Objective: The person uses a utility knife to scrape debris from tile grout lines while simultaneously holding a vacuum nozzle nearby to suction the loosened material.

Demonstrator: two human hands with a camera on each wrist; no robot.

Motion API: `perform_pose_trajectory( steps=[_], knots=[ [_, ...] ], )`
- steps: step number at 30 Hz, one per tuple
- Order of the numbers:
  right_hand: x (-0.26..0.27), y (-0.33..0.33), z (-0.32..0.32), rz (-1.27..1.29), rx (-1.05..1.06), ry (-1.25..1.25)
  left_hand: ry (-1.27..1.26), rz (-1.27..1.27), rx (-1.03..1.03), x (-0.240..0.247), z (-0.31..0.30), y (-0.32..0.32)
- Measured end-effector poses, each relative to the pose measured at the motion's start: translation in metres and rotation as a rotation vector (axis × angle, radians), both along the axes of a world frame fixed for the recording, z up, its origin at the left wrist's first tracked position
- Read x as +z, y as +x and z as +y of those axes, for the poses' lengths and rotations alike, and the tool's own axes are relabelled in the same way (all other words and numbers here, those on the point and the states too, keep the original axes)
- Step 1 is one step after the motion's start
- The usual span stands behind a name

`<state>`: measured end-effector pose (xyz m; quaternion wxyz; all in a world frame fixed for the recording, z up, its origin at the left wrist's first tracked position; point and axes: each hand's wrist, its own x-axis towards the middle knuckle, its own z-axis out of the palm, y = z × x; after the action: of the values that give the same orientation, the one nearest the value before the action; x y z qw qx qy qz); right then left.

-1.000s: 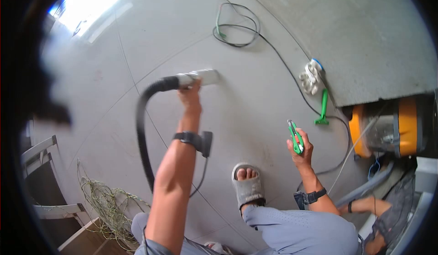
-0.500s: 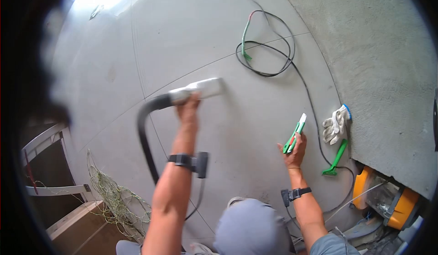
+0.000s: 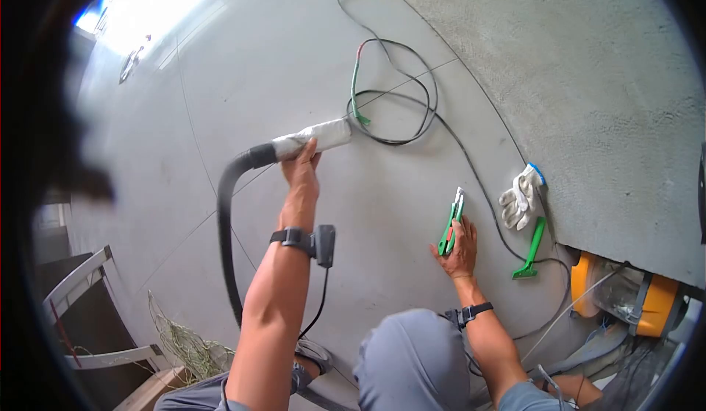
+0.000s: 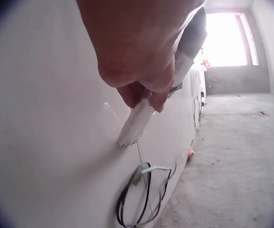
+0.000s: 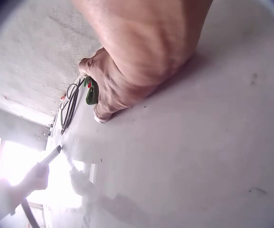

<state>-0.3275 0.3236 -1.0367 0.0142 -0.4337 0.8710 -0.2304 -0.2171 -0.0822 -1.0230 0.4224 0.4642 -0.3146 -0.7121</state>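
Note:
In the head view, my left hand [image 3: 301, 175] grips the silvery, wrapped-looking nozzle [image 3: 329, 133] of a black vacuum hose [image 3: 226, 242]. The nozzle's mouth points right, close to a loop of dark cable [image 3: 434, 105] on the floor. On the right, my right hand [image 3: 459, 255] holds a green utility knife [image 3: 448, 228] with a red slider, blade end pointing away from me. The right wrist view shows that hand low at the floor, fingers and thumb about the knife [image 5: 92, 94]; the palm side is hidden.
Right of the knife lie a white work glove [image 3: 521, 199] and a green scraper [image 3: 531, 253], beside the edge of a rough concrete surface [image 3: 603, 117]. A yellow vacuum cleaner [image 3: 658, 304] stands at lower right. Tangled cord [image 3: 187, 348] and a chair-like frame [image 3: 81, 278] are at left.
The right hand with the utility knife has come lower, toward the floor. The nozzle, still in my left hand, now reaches the cable loop. The head view has shifted, and the foot at centre is now covered by my knee.

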Motion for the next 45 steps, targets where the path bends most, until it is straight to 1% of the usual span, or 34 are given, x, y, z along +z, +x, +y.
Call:
perform_pose_trajectory(
  steps=[1,3,4,5,6,7,9,10,12,13,14,15,17,19,20,21,22,23,24,25,26,27,28,29,31,32,33,35,37,39,41,43,44,45],
  knots=[
    [0.0,-0.001,0.0,0.003,0.003,0.005,0.021,0.021,0.003,-0.003,0.004,-0.018],
    [-0.001,0.002,0.0,0.001,0.0,0.014,0.051,0.034,-0.075,-0.009,0.016,-0.045],
    [0.001,0.002,-0.001,0.003,-0.002,0.005,0.068,0.001,-0.077,-0.005,0.031,-0.058],
    [0.001,0.001,-0.001,0.005,-0.002,0.005,0.105,0.025,-0.161,-0.017,0.043,-0.065],
    [0.002,0.003,-0.004,0.017,-0.006,0.001,0.081,0.031,-0.17,-0.011,0.061,-0.072],
    [0.002,0.004,-0.005,0.029,-0.022,0.013,0.114,-0.05,-0.23,-0.001,0.073,-0.07],
    [0.008,0.005,-0.008,0.051,-0.035,0.029,0.133,0.006,-0.223,0.013,0.08,-0.055],
    [0.011,0.007,-0.012,0.038,-0.082,0.054,0.131,0.014,-0.223,0.011,0.067,-0.041],
    [0.019,0.017,-0.018,-0.052,-0.192,0.058,-0.095,0.009,-0.252,0.009,0.017,0.008],
    [0.023,0.021,-0.02,-0.039,-0.193,0.057,-0.164,-0.061,-0.228,0.019,-0.015,0.03],
    [0.028,0.029,-0.019,-0.08,-0.249,0.069,-0.248,-0.059,-0.185,-0.001,-0.054,0.056],
    [0.034,0.041,-0.016,-0.12,-0.306,0.086,-0.288,-0.174,-0.198,0.008,-0.087,0.085],
    [0.056,0.063,-0.016,-0.118,-0.348,0.111,-0.336,-0.24,-0.113,0.016,-0.128,0.131],
    [0.076,0.079,-0.009,-0.133,-0.382,0.158,-0.308,-0.3,-0.065,0.02,-0.144,0.155],
    [0.086,0.081,-0.001,-0.125,-0.329,0.121,-0.326,-0.355,-0.077,0.013,-0.145,0.164],
    [0.103,0.082,0.001,-0.131,-0.32,0.139,-0.339,-0.419,-0.094,0.01,-0.142,0.174],
    [0.121,0.087,0.001,-0.147,-0.344,0.138,-0.386,-0.551,-0.189,0.022,-0.133,0.186],
    [0.134,0.091,-0.001,-0.163,-0.372,0.131,-0.396,-0.531,-0.235,0.029,-0.124,0.195],
    [0.143,0.094,-0.011,-0.128,-0.388,0.05,-0.426,-0.522,-0.215,0.033,-0.111,0.199],
    [0.153,0.097,-0.026,-0.141,-0.4,0.064,-0.457,-0.509,-0.195,0.035,-0.098,0.2],
    [0.163,0.097,-0.043,-0.206,-0.464,0.096,-0.451,-0.514,-0.212,0.041,-0.089,0.196],
    [0.165,0.095,-0.06,-0.266,-0.531,0.12,-0.424,-0.51,-0.291,0.05,-0.082,0.188],
    [0.16,0.094,-0.075,-0.307,-0.549,0.111,-0.399,-0.505,-0.368,0.053,-0.08,0.182],
    [0.15,0.089,-0.094,-0.343,-0.567,0.099,-0.403,-0.497,-0.382,0.046,-0.083,0.173],
    [0.124,0.083,-0.125,-0.266,-0.434,0.005,-0.534,-0.476,-0.403,0.032,-0.082,0.151],
    [0.118,0.083,-0.142,-0.263,-0.396,-0.027,-0.533,-0.529,-0.448,0.046,-0.083,0.137],
    [0.113,0.083,-0.159,-0.263,-0.348,-0.057,-0.531,-0.513,-0.457,0.045,-0.082,0.124],
    [0.11,0.08,-0.183,-0.321,-0.307,-0.001,-0.555,-0.505,-0.472,0.042,-0.084,0.104],
    [0.109,0.064,-0.198,-0.302,-0.217,0.001,-0.558,-0.473,-0.516,0.043,-0.081,0.078],
    [0.105,0.038,-0.207,-0.271,-0.21,0.014,-0.56,-0.428,-0.561,0.045,-0.075,0.041],
    [0.099,0.007,-0.211,-0.204,-0.161,0.024,-0.379,-0.409,-0.577,0.051,-0.067,0.012],
    [0.101,-0.033,-0.219,-0.205,-0.17,0.042,-0.359,-0.327,-0.568,0.046,-0.063,-0.014],
    [0.099,-0.052,-0.223,-0.155,-0.186,0.007,-0.336,-0.256,-0.55,0.043,-0.061,-0.024],
    [0.096,-0.071,-0.227,-0.105,-0.203,-0.027,-0.335,-0.256,-0.558,0.042,-0.061,-0.028]
  ],
)
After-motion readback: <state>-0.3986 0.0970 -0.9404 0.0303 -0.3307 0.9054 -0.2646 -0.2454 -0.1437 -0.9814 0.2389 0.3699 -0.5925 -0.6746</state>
